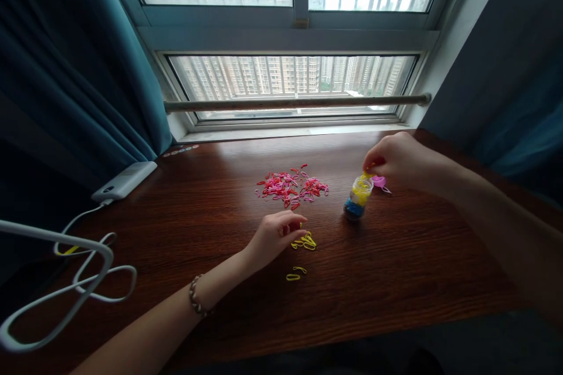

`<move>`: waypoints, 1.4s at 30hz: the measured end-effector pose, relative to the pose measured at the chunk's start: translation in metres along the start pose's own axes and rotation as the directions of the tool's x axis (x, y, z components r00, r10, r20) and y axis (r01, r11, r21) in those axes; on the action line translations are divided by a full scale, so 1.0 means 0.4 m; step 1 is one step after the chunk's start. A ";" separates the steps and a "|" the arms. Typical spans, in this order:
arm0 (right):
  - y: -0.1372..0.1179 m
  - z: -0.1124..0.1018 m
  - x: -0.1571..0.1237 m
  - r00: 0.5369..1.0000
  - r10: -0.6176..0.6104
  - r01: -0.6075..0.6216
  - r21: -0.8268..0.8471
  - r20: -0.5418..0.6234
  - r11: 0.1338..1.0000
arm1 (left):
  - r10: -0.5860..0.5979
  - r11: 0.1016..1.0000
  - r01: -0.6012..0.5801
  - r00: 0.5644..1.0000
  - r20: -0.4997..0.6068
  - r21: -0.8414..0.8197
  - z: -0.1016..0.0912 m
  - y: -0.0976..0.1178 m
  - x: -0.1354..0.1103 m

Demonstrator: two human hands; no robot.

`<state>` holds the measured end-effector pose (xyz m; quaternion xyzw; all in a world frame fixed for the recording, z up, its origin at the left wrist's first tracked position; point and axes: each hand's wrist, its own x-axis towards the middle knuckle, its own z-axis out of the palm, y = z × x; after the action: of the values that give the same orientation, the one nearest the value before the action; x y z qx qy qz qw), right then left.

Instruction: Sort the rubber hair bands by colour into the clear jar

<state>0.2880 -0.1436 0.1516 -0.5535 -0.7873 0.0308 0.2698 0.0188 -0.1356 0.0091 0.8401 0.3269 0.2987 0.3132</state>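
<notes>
The right hand (398,155) is up at the mouth of a small clear jar (352,196), thumb and fingers pinched together on bright yellow loop-shaped bands (367,175), so that grip is closed down with yellow right at the rim. The jar stands upright on the dark red-brown wooden tabletop (396,281), yellow bands above, blue contents (353,209) below; nobody's hand steadies it. Step in hand, as I judge it from here: yellow bands being handled at the jar mouth, though whether they're going in or coming out I can't tell. The left hand (277,232) is low beside a little heap of thin yellow bands (308,241), thumb and forefinger slightly apart; a bit of yellow shows in the gap, can't tell if it's held. Two loose yellow loops (292,277) lie nearer the person, and a scattered red and pink pile of bands (285,186) sits beyond the left hand. Small pink plastic piece (379,181) just behind the jar, partly hidden, can't say what it is. The next move, I'd say, calls for a fine pinch kept over the jar mouth, no knock against that unsupported jar, and one band separated cleanly from its tangled neighbours.
</notes>
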 end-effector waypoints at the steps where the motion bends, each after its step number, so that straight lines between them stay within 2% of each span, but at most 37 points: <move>1: -0.008 0.007 0.003 0.997 0.025 -0.021 -0.061 0.066 0.998 | 0.005 1.000 -0.005 1.000 0.003 0.007 0.000 0.000 0.000; 4: -0.036 0.020 0.008 0.953 0.146 -0.080 -0.244 0.267 0.967 | 0.022 0.999 -0.022 1.000 -0.001 0.025 0.001 -0.002 0.001; 7: -0.046 0.027 0.009 0.924 0.212 -0.117 -0.292 0.317 0.949 | 0.044 0.999 -0.044 0.999 -0.008 0.029 0.004 -0.008 0.001; 13: -0.021 0.054 0.005 0.943 0.168 -0.062 -0.344 0.289 0.937 | 0.057 0.997 -0.057 0.998 -0.007 0.045 0.004 -0.009 0.000; 20: -0.017 0.050 -0.007 0.952 0.065 0.019 -0.272 0.298 0.962 | 0.050 0.997 -0.049 0.999 -0.004 0.056 0.002 -0.006 0.001; 23: -0.021 0.042 -0.011 0.949 0.095 -0.020 -0.244 0.300 0.970 | 0.042 0.998 -0.042 0.999 0.003 0.054 0.003 -0.006 0.001; 26: -0.027 0.036 -0.015 0.958 0.149 -0.095 -0.218 0.246 0.971 | 0.026 0.997 -0.027 1.000 0.011 0.068 0.002 -0.004 0.002; 29: -0.030 0.034 -0.017 0.967 0.148 -0.106 -0.200 0.208 0.974 | -0.021 0.993 0.021 1.000 -0.001 0.118 -0.005 -0.005 0.006; 34: -0.011 0.044 -0.016 0.978 0.089 -0.052 -0.195 0.189 0.979 | -0.192 0.953 0.200 0.980 -0.056 0.228 -0.024 -0.024 0.013; 38: 0.006 0.049 -0.015 0.982 0.029 0.004 -0.173 0.187 0.985 | -0.276 0.940 0.255 0.959 0.065 0.226 -0.026 -0.038 0.011; 42: 0.007 0.044 -0.019 0.988 0.008 0.017 -0.166 0.151 0.986 | -0.242 0.968 0.219 0.947 0.211 0.127 -0.020 -0.039 0.008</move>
<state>0.2840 -0.1447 0.1326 -0.5683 -0.8067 0.0063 0.1622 0.0095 -0.1215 0.0037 0.8394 0.4000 0.1460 0.3377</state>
